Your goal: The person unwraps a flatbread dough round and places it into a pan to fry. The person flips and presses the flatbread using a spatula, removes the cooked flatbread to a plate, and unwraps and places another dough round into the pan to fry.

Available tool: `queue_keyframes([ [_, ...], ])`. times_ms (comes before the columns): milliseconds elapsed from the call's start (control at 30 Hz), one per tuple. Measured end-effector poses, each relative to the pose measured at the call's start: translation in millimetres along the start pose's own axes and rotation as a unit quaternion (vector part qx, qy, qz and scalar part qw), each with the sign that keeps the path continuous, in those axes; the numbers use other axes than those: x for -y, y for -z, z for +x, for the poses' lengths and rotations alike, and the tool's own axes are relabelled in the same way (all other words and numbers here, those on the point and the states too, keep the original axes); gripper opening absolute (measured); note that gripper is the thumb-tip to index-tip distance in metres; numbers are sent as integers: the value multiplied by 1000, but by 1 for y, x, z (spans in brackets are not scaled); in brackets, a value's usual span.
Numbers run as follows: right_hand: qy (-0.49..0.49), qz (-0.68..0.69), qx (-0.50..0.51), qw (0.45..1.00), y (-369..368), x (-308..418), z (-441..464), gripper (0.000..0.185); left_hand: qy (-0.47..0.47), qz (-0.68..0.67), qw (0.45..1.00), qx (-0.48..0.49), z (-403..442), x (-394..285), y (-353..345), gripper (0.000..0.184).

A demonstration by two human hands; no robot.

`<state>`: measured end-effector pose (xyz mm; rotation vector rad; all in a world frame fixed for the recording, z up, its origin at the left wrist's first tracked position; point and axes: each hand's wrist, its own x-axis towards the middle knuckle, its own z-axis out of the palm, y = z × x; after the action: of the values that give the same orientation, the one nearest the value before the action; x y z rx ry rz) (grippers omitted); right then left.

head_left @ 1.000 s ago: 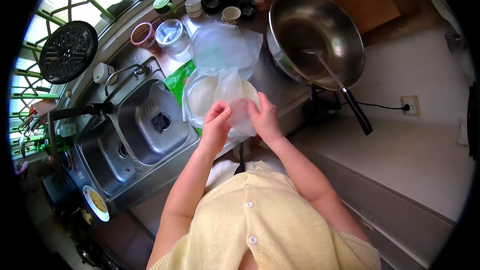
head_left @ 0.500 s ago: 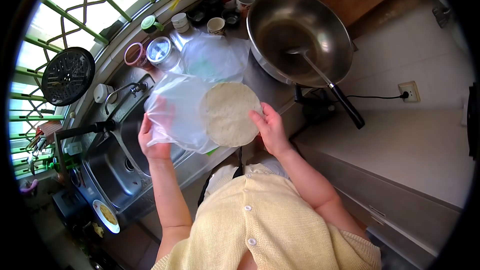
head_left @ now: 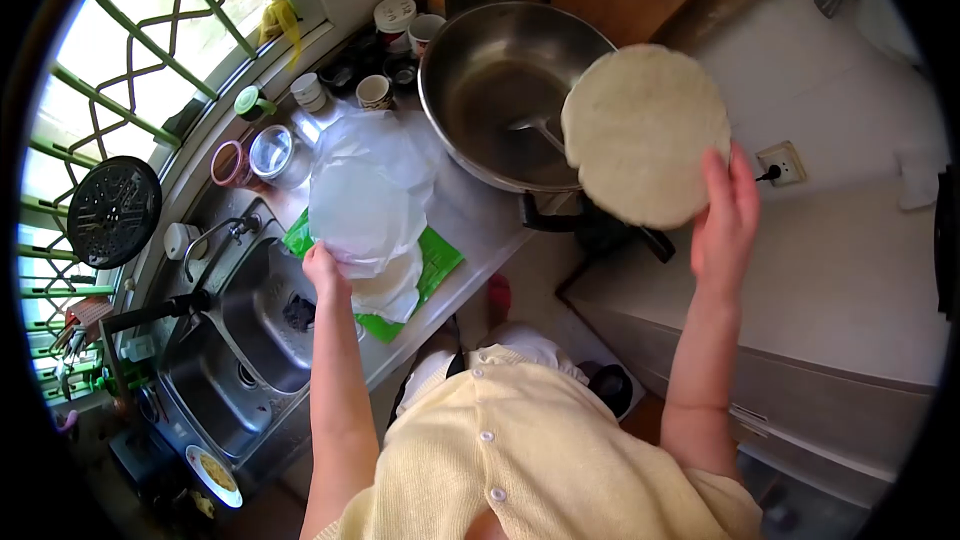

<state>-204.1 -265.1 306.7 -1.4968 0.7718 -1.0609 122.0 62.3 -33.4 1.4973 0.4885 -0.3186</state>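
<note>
My right hand (head_left: 726, 205) grips the lower right edge of a round, pale raw flatbread (head_left: 648, 135), thumb hidden behind it. The flatbread is raised over the right side of a large steel wok (head_left: 455, 130), covering part of its rim. In the wok lies a metal spatula (head_left: 545, 130), mostly hidden by the flatbread; its black handle (head_left: 657, 244) sticks out below. My left hand (head_left: 326, 270) pinches the edge of a translucent plastic sheet (head_left: 360, 205) on the counter. Beneath the sheet is a green bag (head_left: 438, 262), with something whitish on top.
A double steel sink (head_left: 268, 310) with a dark cloth is at left. Jars (head_left: 275, 152), cups (head_left: 374, 92) and a tap (head_left: 235, 227) line the window side. A plate of food (head_left: 213, 475) stands at lower left. On the right are a wall socket (head_left: 781, 164) and a lower countertop (head_left: 800, 270).
My right hand has lifted the flatbread off the plastic sheet and carried it right, to the wok. My left hand has lowered the sheet onto the green bag. The view has shifted.
</note>
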Motion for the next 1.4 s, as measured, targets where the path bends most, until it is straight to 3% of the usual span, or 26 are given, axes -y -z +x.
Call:
queue_keyframes([
  [67,-25,-1,-19,999,6,-6,43,33,-28,54,998,-18,-8,-8,-9,32],
  [100,-37,-25,-24,999,10,-16,64,33,-152,176,968,-91,-8,-5,-12,43],
  [133,-18,-72,3,997,15,-28,84,33,-269,258,916,-149,-16,-6,-14,44],
  [200,25,-162,57,985,23,-58,122,34,-480,397,739,-255,-45,-13,-19,46],
  [267,49,-226,81,969,24,-90,151,37,-493,356,785,-118,-111,-27,-34,46],
  [300,61,-257,93,960,23,-104,165,39,-345,305,883,90,-158,-43,-44,42],
  [333,45,-287,117,950,20,-115,181,40,-109,230,936,245,-178,-12,-51,36],
  [367,27,-317,142,937,15,-125,194,41,23,126,912,390,-243,-42,-77,34],
  [400,11,-346,168,923,9,-134,204,42,224,122,815,521,-282,-61,-104,46],
  [433,6,-350,185,918,3,-140,212,43,328,53,756,563,-315,-65,-128,61],
  [467,2,-353,201,914,-4,-145,219,43,375,16,735,565,-339,-63,-150,68],
  [500,-2,-357,216,909,-9,-148,224,43,414,-22,742,527,-357,-61,-173,53],
  [600,18,-416,242,876,-17,-152,231,39,405,-167,741,509,-364,-45,-219,37],
  [633,30,-435,247,865,-19,-158,231,38,395,-147,783,458,-375,-61,-219,26],
  [700,55,-471,252,844,-23,-175,231,36,381,-157,782,466,-381,-89,-197,27],
  [800,-49,-494,316,809,-35,-178,234,37,366,-149,775,494,-375,-118,-154,28],
  [833,-53,-488,331,805,-38,-188,234,36,351,-129,796,476,-376,-124,-144,29],
  [933,-157,-379,335,848,-42,-202,231,31,275,-112,832,469,-380,-134,-129,27],
  [1133,-184,-418,328,827,-51,-191,221,25,211,-163,809,524,-368,-137,-114,26],
  [1233,-135,-607,382,684,-66,-174,217,25,218,-163,797,539,-367,-141,-110,25],
  [1333,61,-679,403,610,-81,-185,199,23,197,-140,814,528,-368,-138,-111,30],
  [1367,106,-678,415,598,-86,-189,198,23,199,-135,813,531,-367,-138,-112,30],
  [1400,110,-663,404,621,-93,-167,194,24,200,-129,812,533,-365,-139,-111,31],
])
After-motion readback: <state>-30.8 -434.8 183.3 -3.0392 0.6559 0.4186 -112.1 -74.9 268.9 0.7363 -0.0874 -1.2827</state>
